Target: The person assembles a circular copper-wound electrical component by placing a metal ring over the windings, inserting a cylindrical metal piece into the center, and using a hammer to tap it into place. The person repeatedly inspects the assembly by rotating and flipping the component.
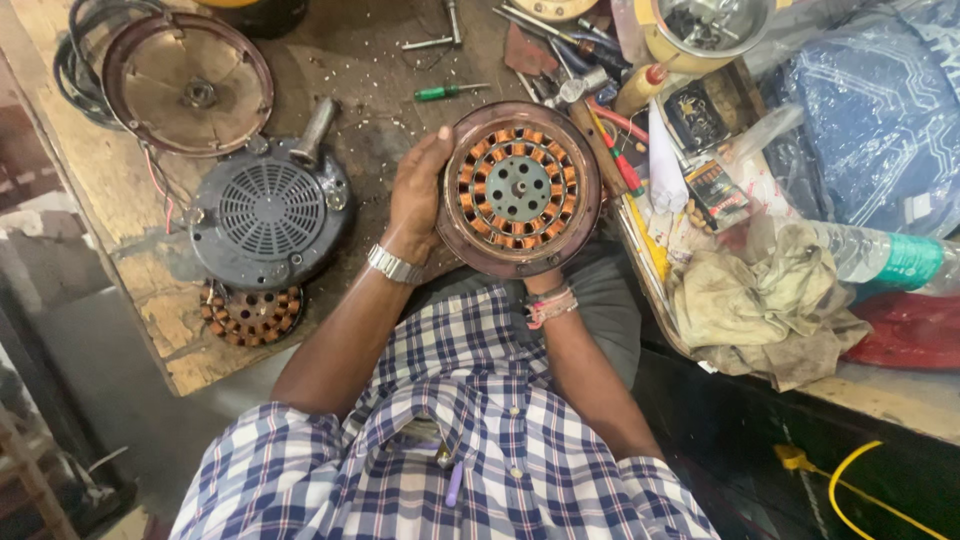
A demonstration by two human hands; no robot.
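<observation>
The round motor housing [519,188], copper windings facing up, is held over the near edge of the tabletop [90,200]: left hand [418,195] clasping its rim, right hand [545,285] underneath, mostly hidden. This looks like inspection of the windings; a steady, level hold seems needed, with the grey vented cover [268,212] lying to the left.

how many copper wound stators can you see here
2. One sits inside the round motor housing held by the left hand and right hand. The other stator lies at the workbench edge, below the grey vented cover. Clutter may hide more.
</observation>
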